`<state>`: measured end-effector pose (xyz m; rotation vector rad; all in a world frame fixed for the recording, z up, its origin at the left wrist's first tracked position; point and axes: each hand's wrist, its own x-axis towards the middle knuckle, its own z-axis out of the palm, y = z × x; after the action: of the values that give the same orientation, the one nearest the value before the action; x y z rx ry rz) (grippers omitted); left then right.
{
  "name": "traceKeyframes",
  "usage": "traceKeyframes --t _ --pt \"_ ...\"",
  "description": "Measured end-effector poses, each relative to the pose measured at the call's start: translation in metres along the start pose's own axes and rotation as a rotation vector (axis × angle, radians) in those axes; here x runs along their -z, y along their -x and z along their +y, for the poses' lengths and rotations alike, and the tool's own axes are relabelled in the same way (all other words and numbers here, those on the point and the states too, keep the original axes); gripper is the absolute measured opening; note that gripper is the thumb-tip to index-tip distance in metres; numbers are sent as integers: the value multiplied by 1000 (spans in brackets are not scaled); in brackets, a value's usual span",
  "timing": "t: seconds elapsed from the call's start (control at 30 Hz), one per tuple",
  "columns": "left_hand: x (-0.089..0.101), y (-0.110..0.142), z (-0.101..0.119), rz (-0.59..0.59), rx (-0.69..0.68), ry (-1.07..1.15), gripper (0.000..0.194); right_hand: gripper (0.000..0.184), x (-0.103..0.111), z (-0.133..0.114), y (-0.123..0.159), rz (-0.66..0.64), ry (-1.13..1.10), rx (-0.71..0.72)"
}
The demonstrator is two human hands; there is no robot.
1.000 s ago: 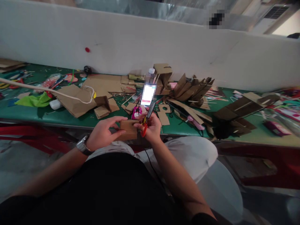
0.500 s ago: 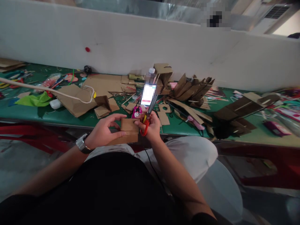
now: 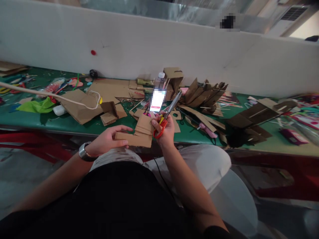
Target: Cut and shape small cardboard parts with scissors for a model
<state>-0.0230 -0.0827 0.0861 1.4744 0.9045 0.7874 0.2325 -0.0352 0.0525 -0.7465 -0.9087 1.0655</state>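
Note:
My left hand [image 3: 108, 141] pinches a brown cardboard piece [image 3: 138, 134] by its lower left end, thumb on top, just in front of the green table's near edge [image 3: 74, 127]. My right hand [image 3: 164, 131] grips red-handled scissors [image 3: 165, 116]; their closed blades point up and to the right, away from the cardboard. The right thumb rests against the cardboard's upper right part. A wristwatch [image 3: 84, 153] sits on my left wrist. Both hands hover above my lap.
A lit phone [image 3: 157, 99] stands just beyond my hands, with a plastic bottle [image 3: 159, 79] behind it. Cardboard scraps [image 3: 107, 91], folded cardboard shapes [image 3: 204, 91], sticks, a white cord [image 3: 50, 96] and green paper [image 3: 37, 106] litter the table. A white wall runs along its far side.
The cardboard has unfolded into a longer bent shape and tilted. My right hand rose slightly and swung the scissor blades up and to the right. My left hand slid to the piece's lower end.

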Motion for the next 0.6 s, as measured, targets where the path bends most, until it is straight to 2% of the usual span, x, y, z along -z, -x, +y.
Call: traceKeyframes --t 0.07,0.1,0.2,0.27,0.37,0.5,0.6 --pt "-8 2 -8 68 -55 233 55 56 -2 -1 -1 33 -55 -19" --pt "-15 4 -13 85 -78 328 64 56 -3 -1 0 47 -80 -30" --pt "-40 6 -24 58 -122 459 86 55 -8 0 3 73 -116 -50" --pt "-55 5 -27 89 -118 390 81 55 -11 1 8 58 -113 -69" --pt "-67 4 -25 222 -120 184 67 56 -13 2 14 4 -86 -106" --pt "-67 2 -22 396 -159 5 61 60 -12 2 17 -62 -35 -97" --pt "-62 2 -22 482 -221 -157 56 61 -10 4 18 -105 -20 -72"
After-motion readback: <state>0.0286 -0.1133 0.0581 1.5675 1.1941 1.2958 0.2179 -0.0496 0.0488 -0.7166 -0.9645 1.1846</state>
